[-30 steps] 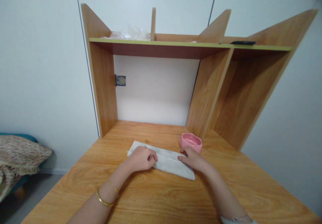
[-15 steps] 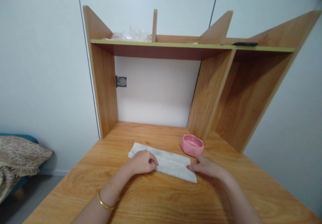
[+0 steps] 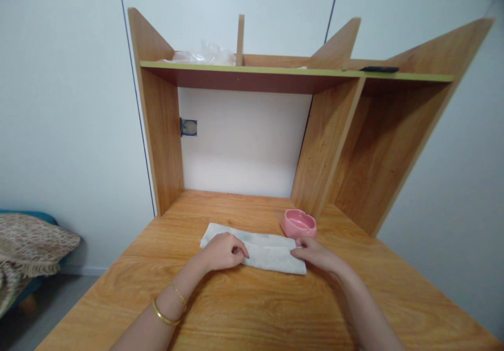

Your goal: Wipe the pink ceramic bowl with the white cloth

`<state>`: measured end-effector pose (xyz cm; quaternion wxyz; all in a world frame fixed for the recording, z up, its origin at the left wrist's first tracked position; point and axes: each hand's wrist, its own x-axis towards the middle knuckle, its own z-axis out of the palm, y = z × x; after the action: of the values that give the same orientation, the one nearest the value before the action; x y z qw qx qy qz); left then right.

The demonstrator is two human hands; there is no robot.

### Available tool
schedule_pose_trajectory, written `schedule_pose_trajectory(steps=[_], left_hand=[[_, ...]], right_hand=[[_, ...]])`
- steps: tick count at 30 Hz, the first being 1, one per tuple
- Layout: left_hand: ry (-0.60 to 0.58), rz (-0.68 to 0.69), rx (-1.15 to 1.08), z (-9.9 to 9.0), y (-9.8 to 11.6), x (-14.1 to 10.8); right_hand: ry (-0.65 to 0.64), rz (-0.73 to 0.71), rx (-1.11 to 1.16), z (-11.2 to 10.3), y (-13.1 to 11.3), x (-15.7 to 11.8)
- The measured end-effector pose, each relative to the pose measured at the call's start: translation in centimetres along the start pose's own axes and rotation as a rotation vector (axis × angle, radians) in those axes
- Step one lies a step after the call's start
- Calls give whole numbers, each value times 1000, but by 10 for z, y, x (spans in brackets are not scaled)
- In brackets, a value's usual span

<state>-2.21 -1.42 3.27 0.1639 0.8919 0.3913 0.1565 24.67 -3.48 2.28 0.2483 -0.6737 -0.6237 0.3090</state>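
A pale grey-white cloth, folded into a long strip, lies flat on the wooden desk. My left hand rests on its middle-left part with the fingers curled down and closed on the near edge. At the cloth's right end, my right hand pinches the far corner between thumb and fingers. Just behind the right hand stands a pink faceted ashtray; the hand hides a little of its front. Part of the cloth's left half is covered by my left hand.
A wooden desk carries a shelf unit at its back. On the upper shelf lie a clear plastic bag and a flat black object. A wall socket box shows behind. At left, a patterned blanket covers blue furniture.
My right hand has moved slightly away from me and to the left, drawing the cloth's right end with it, so the strip lies straighter. My left hand has hardly moved.
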Motion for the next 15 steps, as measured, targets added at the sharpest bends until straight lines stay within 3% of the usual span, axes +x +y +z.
schedule_pose_trajectory(steps=[9, 15], left_hand=[[-49, 37, 9, 6, 7, -3], [-12, 62, 32, 2, 8, -3]], right_hand=[[83, -24, 225, -3, -11, -4], [139, 23, 230, -2, -20, -4]])
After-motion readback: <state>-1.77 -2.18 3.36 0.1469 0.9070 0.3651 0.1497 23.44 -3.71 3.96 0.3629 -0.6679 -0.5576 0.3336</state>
